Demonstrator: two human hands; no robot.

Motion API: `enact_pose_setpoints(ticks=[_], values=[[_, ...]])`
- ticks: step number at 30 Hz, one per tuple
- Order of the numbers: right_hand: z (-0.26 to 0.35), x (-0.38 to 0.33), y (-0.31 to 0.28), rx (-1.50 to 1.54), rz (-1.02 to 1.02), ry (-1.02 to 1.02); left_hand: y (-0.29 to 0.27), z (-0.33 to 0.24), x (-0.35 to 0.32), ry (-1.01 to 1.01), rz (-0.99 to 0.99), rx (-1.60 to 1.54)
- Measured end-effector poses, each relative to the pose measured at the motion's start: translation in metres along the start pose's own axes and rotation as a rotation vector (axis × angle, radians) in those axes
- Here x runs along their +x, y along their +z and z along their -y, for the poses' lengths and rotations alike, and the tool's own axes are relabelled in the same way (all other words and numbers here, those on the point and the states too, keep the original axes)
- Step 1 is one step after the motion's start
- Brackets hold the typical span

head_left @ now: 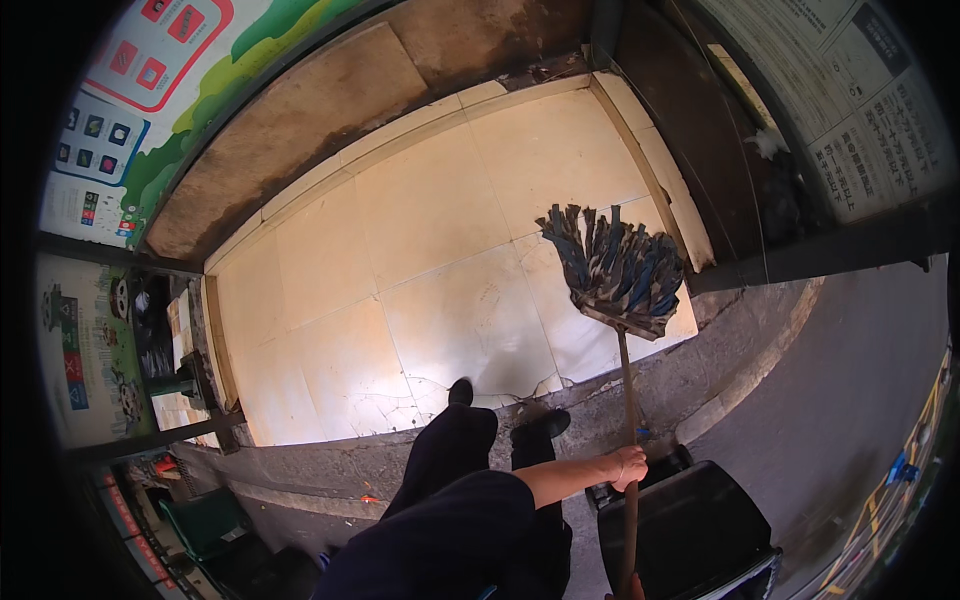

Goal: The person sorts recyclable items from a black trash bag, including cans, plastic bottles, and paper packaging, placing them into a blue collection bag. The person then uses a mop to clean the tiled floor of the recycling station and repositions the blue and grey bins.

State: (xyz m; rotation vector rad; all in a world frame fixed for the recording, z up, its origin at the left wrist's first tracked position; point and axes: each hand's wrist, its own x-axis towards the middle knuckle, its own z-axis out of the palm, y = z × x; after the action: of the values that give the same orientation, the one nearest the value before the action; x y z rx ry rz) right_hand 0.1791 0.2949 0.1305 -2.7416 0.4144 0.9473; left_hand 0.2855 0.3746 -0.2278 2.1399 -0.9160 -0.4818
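A long wooden-handled mop [628, 390] runs up from the lower edge, right of centre. Its head of dark blue and grey cloth strips [620, 262] lies on the right part of the tiled floor [430, 250], strips fanned away from me. My left hand [628, 467], its arm stretched across from the left, wraps round the middle of the handle. Lower down, at the picture's bottom edge, my right hand [634, 588] shows only in part at the handle; its fingers appear closed on it.
A black wheeled bin [690, 530] stands close right of the handle. Stained low walls and panels [280, 140] enclose the tiles at the back and sides. A rough kerb [740, 400] edges the road at right. A green bin [208, 525] is at lower left.
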Motion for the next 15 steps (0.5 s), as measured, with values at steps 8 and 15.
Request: enact_pose_setpoints(ticks=[8,15], values=[[0.024,-0.034,0.092,0.054,0.001,-0.219,-0.045,0.039,-0.126,-0.161,-0.013,0.160],[0.176,-0.068,0.107,-0.049,0.299,-0.173,-0.080,0.079,-0.304,-0.428,-0.367,0.134]])
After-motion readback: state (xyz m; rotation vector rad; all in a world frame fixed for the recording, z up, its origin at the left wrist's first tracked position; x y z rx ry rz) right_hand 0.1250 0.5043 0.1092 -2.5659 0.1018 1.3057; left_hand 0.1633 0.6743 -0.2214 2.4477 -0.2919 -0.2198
